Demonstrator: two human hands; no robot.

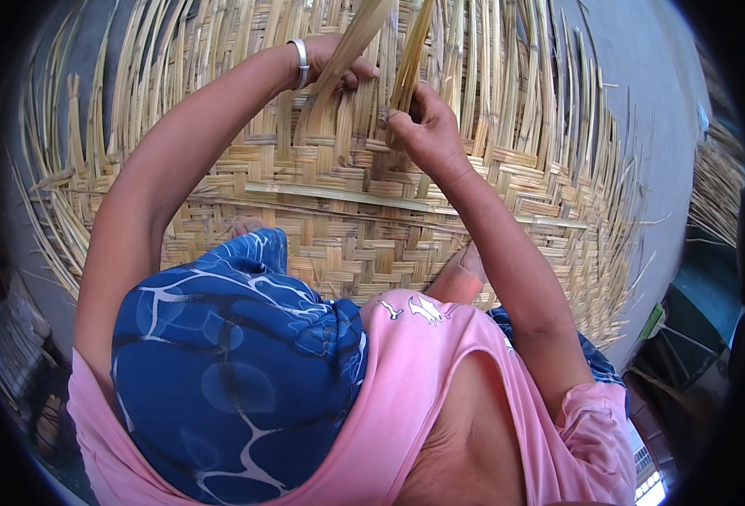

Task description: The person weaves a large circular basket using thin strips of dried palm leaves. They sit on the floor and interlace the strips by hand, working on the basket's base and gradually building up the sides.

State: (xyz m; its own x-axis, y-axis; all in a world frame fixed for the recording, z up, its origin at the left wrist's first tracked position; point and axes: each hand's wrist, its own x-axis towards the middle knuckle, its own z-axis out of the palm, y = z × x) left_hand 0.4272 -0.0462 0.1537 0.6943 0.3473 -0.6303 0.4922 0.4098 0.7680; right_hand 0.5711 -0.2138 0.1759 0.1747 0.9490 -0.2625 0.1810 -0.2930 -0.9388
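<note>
A mat point(330, 232) of flat, straw-coloured bamboo strips lies before me, woven close by and with long unwoven ends fanning out at the far side. My left hand point(338, 61), a silver bangle on its wrist, has its fingers curled round a wide pale strip point(351, 49) that rises from the weave and partly hides them. Beside it, my right hand point(430, 133) pinches a yellower strip point(411, 63) between thumb and fingers, near the weave's far edge. A loose greenish strip point(338, 194) lies crosswise over the woven part, nearer to me than both hands.
My bare feet point(461, 277) rest on the mat's near part. Grey floor point(655, 93) surrounds the mat. A bundle of thin sticks point(716, 181) lies at the right, with a dark green object point(699, 295) nearer. Loose strip ends stick out along the mat's sides.
</note>
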